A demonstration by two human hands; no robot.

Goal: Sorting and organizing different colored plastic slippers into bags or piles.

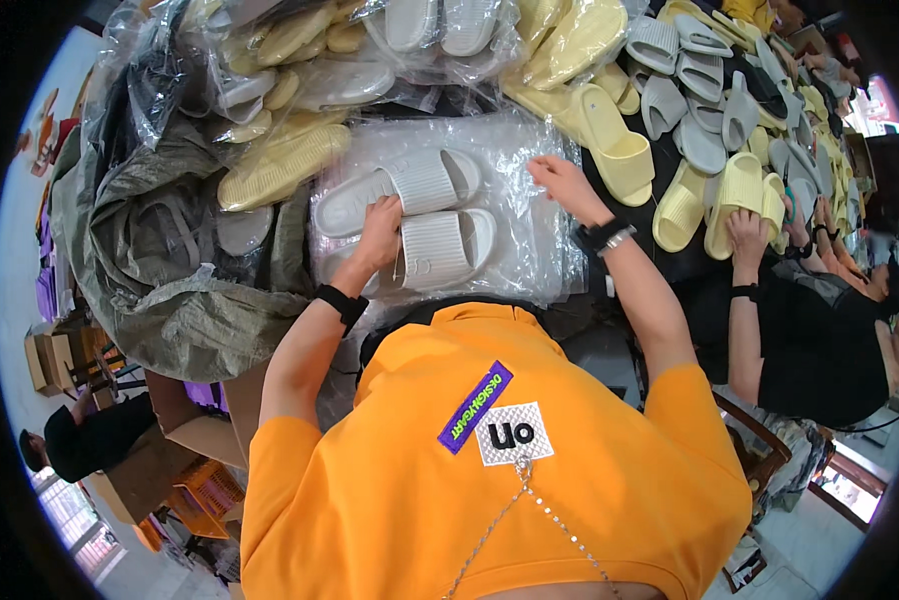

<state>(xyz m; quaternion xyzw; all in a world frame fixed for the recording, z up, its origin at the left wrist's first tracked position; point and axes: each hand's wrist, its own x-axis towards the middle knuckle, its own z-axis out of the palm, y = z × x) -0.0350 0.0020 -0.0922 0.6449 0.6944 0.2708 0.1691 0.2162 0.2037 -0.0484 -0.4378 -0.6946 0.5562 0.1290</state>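
Observation:
Two pale grey slide sandals, a far one [341,205] and a near one [447,248], lie side by side with toes pointing right. They rest on a stack of clear plastic bags [547,262] in front of me. My left hand [379,232] is between them, its fingers curled at the strap edge of the far sandal and its thumb side by the near one. My right hand [563,186] is raised over the right part of the bags, fingertips pinched together. Whatever lies between those fingertips is too small to make out.
Yellow slides in clear bags [284,165] and bagged grey slides pile up behind. A green woven sack [199,310] bulges at the left. At the right, a co-worker's hand [746,232] touches a yellow slide beside heaped grey and yellow slides [704,145]. A cardboard box [224,425] stands lower left.

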